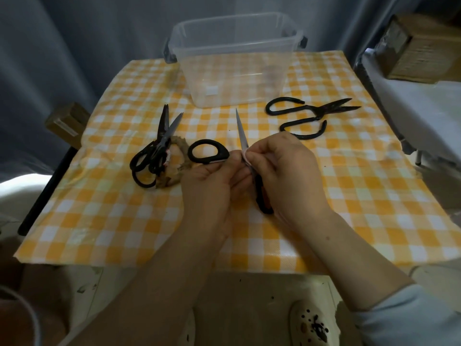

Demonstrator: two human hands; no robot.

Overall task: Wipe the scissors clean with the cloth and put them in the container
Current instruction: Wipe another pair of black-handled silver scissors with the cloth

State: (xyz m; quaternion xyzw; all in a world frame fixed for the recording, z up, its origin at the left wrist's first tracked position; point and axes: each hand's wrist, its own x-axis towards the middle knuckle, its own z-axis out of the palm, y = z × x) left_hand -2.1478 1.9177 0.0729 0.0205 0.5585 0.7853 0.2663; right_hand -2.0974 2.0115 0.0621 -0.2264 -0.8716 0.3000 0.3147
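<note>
Both hands are up over the table centre, working one pair of black-handled scissors [241, 131]. Left hand [209, 186]: fingers curled, gripping the scissors near the pivot, with one handle loop sticking out to the left above the knuckles. Right hand [282, 168]: thumb and fingertips pinching a small pale cloth [246, 156] around the base of the blade. One blade is visible, tip pointing away toward the clear plastic container [249, 91]; the second handle hangs down between the palms, toward the viewer. The held scissors are off the table, near the container but not in it. The container sits at the far edge of the yellow-and-white checked tablecloth [349, 196], lid off, upright. Right of the hands, well apart from them: large black iron scissors [316, 115] lying flat, blades slightly open, tips pointing right. Left: a black scissors cluster [162, 138], one pair or two cannot be told, resting partly on a brownish frayed ring [179, 168].
</note>
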